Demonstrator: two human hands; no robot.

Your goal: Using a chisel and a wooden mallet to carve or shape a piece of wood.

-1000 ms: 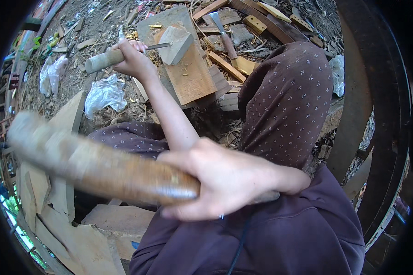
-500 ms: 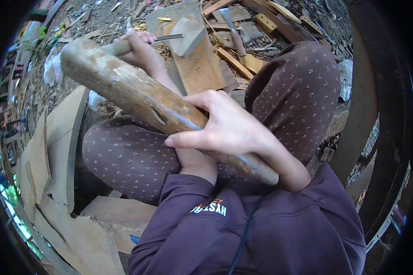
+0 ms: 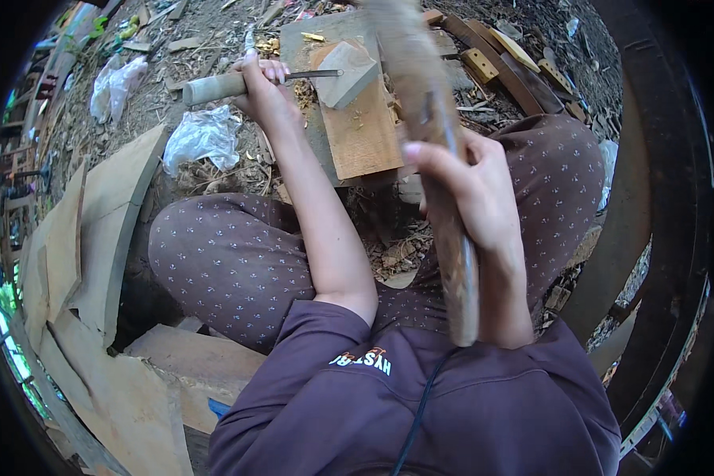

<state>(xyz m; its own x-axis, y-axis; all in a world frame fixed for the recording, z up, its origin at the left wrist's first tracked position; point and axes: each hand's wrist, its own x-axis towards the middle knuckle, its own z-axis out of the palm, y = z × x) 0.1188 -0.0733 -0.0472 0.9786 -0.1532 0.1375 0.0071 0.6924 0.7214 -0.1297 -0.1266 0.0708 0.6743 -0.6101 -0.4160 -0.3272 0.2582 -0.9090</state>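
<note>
My left hand [image 3: 263, 89] is closed around a chisel [image 3: 214, 89], its thick wooden handle pointing left. The thin metal blade reaches right, its tip on a pale angular block of wood [image 3: 346, 73]. Under that block lies a flat brown board [image 3: 361, 143]. My right hand [image 3: 488, 190] grips a heavy wooden club [image 3: 416, 71] near its lower part, above my right knee. The club stands apart from the chisel; its far end is blurred and runs out at the top edge.
Large sawn wood slabs [image 3: 107, 246] lean at the left. Crumpled clear plastic bags [image 3: 204, 141] lie on the littered ground. Dark reddish planks [image 3: 506, 71] and a yellowish block with holes [image 3: 480, 65] lie at the far right. A dark beam [image 3: 668, 198] rises along the right side.
The club has swung right and up, away from the chisel handle's end. My left hand still holds the chisel against the pale block. The view has shifted slightly.
</note>
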